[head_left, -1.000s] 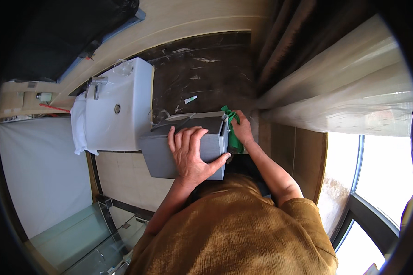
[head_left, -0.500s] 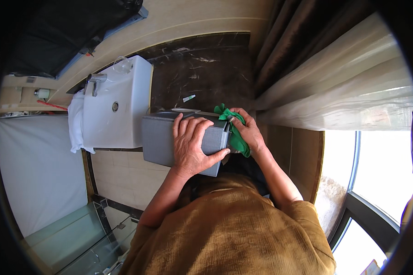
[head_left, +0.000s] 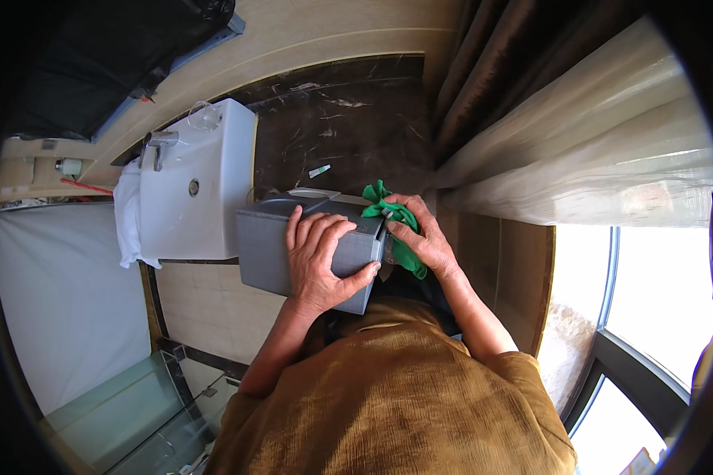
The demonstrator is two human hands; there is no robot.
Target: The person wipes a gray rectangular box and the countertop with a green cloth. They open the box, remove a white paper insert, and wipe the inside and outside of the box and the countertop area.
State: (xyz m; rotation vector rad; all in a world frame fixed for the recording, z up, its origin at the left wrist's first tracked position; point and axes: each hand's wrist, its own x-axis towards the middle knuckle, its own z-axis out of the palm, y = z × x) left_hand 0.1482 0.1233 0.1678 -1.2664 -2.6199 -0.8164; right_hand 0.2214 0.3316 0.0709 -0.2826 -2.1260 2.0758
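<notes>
A grey box [head_left: 265,252] is at the near edge of the dark counter, to the right of the sink. My left hand [head_left: 318,265] holds it, fingers spread over the side facing me and its upper edge, thumb at the right end. A green cloth [head_left: 374,191] is pinched in my right hand [head_left: 422,236] against the box's right end. Part of the cloth hangs below that hand. Between the right thumb and fingers, a small light thing shows at the cloth, too small to name. A curved light-grey piece [head_left: 313,192] shows behind the box's top edge.
A white sink [head_left: 235,178] with a metal faucet [head_left: 160,142] stands on the left, a clear glass [head_left: 204,116] on its rim. White towel [head_left: 127,210] hangs beyond. A small tube [head_left: 319,171] lies on the dark marble counter [head_left: 356,127]. Curtains [head_left: 594,150] hang at right.
The box has shifted slightly left and toward me, showing more of its top, with my left hand on it. My right hand and the green cloth have moved slightly left and nearer along the box's end.
</notes>
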